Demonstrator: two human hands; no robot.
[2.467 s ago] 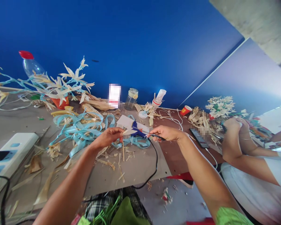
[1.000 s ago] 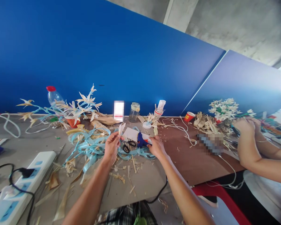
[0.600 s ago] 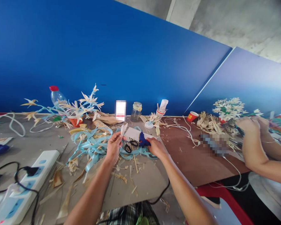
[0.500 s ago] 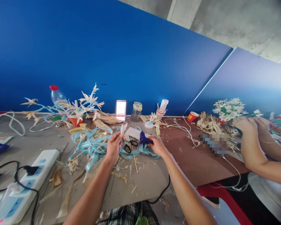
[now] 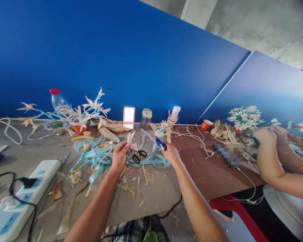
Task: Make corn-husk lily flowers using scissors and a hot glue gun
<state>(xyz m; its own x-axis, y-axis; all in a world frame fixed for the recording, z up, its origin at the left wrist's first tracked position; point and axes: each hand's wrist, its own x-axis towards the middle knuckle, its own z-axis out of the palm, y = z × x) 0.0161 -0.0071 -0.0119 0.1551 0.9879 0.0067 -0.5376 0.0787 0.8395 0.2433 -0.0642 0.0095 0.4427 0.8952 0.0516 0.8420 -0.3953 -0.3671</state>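
Note:
My left hand (image 5: 120, 156) is closed in a pinch on a small cream corn-husk flower (image 5: 130, 137), whose petals point up above the fingertips. Wrapped round a blue glue gun (image 5: 161, 143) is my right hand (image 5: 171, 154), a short way to the right. A pale stick-like piece (image 5: 147, 135) reaches from the gun toward the upper left. Black-handled scissors (image 5: 139, 156) lie between the hands, their blades partly hidden. Light blue ribbon (image 5: 96, 156) spreads in loops to the left of my left hand and behind the scissors.
A white power strip (image 5: 22, 198) with black cords lies at the left. Husk flowers on blue stems (image 5: 91, 104), a clear jar (image 5: 146, 117) and a red cup (image 5: 206, 125) stand along the blue wall. Husk scraps (image 5: 127, 190) litter the table. Another person's arms (image 5: 275, 154) are at the right.
My right hand has turned the glue gun, so its body now slants up to the left. My left hand still pinches the flower. The view has shifted slightly.

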